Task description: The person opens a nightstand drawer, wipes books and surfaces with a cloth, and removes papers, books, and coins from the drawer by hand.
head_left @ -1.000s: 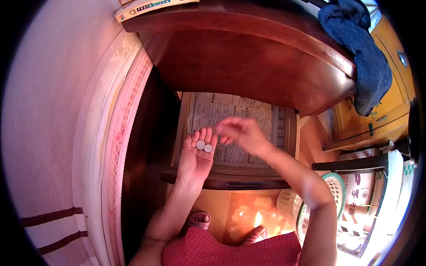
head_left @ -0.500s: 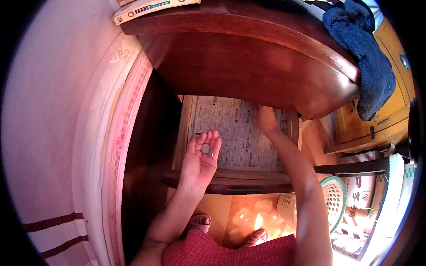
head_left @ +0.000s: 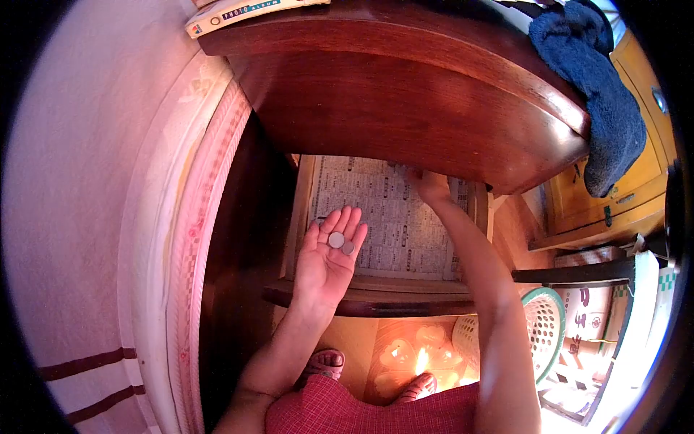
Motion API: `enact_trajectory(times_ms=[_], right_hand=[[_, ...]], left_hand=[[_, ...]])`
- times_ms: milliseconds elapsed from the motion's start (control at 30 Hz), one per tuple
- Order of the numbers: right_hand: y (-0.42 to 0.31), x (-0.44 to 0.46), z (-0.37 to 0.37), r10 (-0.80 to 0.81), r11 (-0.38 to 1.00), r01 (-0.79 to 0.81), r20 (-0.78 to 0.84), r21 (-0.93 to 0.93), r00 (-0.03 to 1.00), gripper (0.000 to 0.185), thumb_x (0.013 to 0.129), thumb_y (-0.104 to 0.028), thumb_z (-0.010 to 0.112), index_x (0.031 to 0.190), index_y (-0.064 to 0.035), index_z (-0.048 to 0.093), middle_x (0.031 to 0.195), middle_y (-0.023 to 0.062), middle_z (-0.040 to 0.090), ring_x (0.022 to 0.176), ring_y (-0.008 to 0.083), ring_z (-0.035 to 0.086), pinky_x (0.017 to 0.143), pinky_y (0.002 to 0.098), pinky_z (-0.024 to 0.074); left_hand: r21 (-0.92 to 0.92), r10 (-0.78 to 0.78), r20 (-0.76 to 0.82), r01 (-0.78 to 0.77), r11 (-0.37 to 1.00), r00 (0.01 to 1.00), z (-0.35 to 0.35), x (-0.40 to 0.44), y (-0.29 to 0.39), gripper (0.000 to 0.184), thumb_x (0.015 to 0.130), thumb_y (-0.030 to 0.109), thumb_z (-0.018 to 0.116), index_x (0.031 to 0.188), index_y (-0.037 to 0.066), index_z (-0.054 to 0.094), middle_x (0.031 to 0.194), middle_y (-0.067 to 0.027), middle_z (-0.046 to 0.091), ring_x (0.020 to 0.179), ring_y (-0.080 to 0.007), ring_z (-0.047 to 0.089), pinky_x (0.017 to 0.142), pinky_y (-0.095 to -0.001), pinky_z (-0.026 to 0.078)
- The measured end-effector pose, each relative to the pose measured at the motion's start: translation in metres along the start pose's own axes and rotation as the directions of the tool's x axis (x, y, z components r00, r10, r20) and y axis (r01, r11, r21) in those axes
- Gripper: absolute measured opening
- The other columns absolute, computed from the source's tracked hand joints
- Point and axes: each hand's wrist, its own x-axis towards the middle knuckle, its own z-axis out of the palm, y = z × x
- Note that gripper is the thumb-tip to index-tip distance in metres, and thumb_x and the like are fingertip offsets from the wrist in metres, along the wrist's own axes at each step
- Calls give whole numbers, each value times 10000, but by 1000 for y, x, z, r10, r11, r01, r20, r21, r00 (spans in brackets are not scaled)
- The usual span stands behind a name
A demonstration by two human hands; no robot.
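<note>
My left hand (head_left: 331, 253) is palm up over the drawer, with its fingers stretched out. Two round silvery coins, a larger coin (head_left: 336, 240) and a smaller coin (head_left: 348, 247), lie on its fingers. Beneath is the pulled-out wooden drawer (head_left: 376, 285), its bottom lined with printed newspaper (head_left: 390, 231). Toward the back of the drawer, close to the lining, my right hand (head_left: 432, 186) reaches in under the dark wooden panel. Its fingers are in shadow and partly hidden, so whatever they touch or hold is unclear.
A curved dark-wood furniture top (head_left: 405, 94) overhangs the drawer and bears a photo album (head_left: 253, 13) and a blue towel (head_left: 603, 101). A pink-edged mattress (head_left: 191, 239) stands left. At right are a green-rimmed basket (head_left: 543, 333) and a yellow cabinet (head_left: 622, 210).
My left hand's fingers have straightened and spread, showing both coins more fully. My right hand has shifted slightly left at the back of the drawer.
</note>
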Motion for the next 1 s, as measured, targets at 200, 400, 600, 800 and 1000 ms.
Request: enact_trajectory(times_ms=[200, 400, 600, 800, 1000], right_hand=[[-114, -43, -110, -248, 384, -500, 608, 776, 754, 211, 798, -139, 715, 966, -38, 635, 899, 46, 651, 799, 115, 614, 735, 250, 514], [-150, -87, -118, -543, 484, -121, 406, 867, 735, 195, 774, 11, 682, 962, -15, 638, 905, 52, 666, 835, 118, 619, 741, 257, 520], [-127, -77, -110, -261, 425, -282, 414, 860, 872, 215, 810, 9, 616, 1023, -18, 626, 930, 87, 670, 844, 153, 644, 702, 287, 531], [-16, -9, -13, -104, 984, 125, -167, 123, 980, 323, 807, -126, 657, 1102, -19, 579, 1046, 160, 617, 956, 282, 592, 825, 381, 463], [-7, 10, 20, 50, 989, -13, -255, 146, 966, 481, 818, -331, 634, 1214, -79, 524, 1239, 170, 525, 1159, 351, 476, 977, 430, 359]], left_hand=[[104, 89, -78, -81, 991, 993, 4, 2, -3, 429, 1001, 264, 267, 1171, -51, 504, 1315, -162, 470, 1257, -276, 420, 1076, -435, 330], [67, 4, 2, -4, 998, 1000, -11, 7, 1, 419, 1003, 276, 269, 1184, -10, 516, 1210, -125, 554, 1123, -236, 519, 958, -395, 424], [14, 51, -63, -50, 999, 997, 4, 1, -1, 360, 993, 226, 323, 1126, -30, 539, 1220, -130, 553, 1203, -248, 478, 1039, -396, 392], [-21, 16, 48, -15, 1000, 999, -3, 3, 0, 344, 997, 224, 335, 1112, -24, 543, 1217, -128, 557, 1229, -250, 456, 1069, -408, 364], [16, 35, 36, -35, 999, 999, 0, 1, -2, 369, 977, 306, 386, 1088, -3, 554, 1258, -118, 516, 1233, -242, 442, 1068, -417, 362]])
